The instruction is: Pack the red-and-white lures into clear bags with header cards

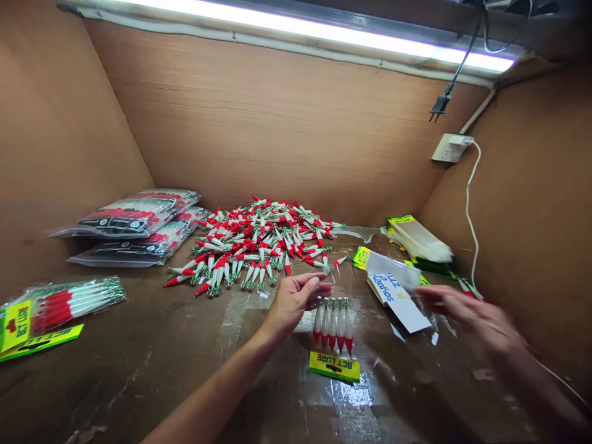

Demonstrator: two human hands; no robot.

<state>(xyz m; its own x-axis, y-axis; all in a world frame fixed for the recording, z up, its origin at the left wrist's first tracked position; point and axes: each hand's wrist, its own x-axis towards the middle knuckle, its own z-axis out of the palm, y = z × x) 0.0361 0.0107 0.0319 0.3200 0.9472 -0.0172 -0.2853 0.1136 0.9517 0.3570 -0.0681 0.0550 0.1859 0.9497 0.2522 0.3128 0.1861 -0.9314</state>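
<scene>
My left hand is closed, thumb against fingers, at the far end of a clear bag of squid jigs. Several red-and-white jigs lie side by side in it, red ends towards me, above its yellow-green "BCT LURE" header card. Clear film seems to be pinched in the fingers, though it barely shows. Smeared by motion, my right hand is at the right beside a white paper slip with blue handwriting. Whether its fingers grip anything is not visible.
Loose squid jigs form a large heap at the back. Stacked plastic packs stand left, with filled header bags in front. More header bags lie at the back right. A plug hangs above; a white cable descends the right wall.
</scene>
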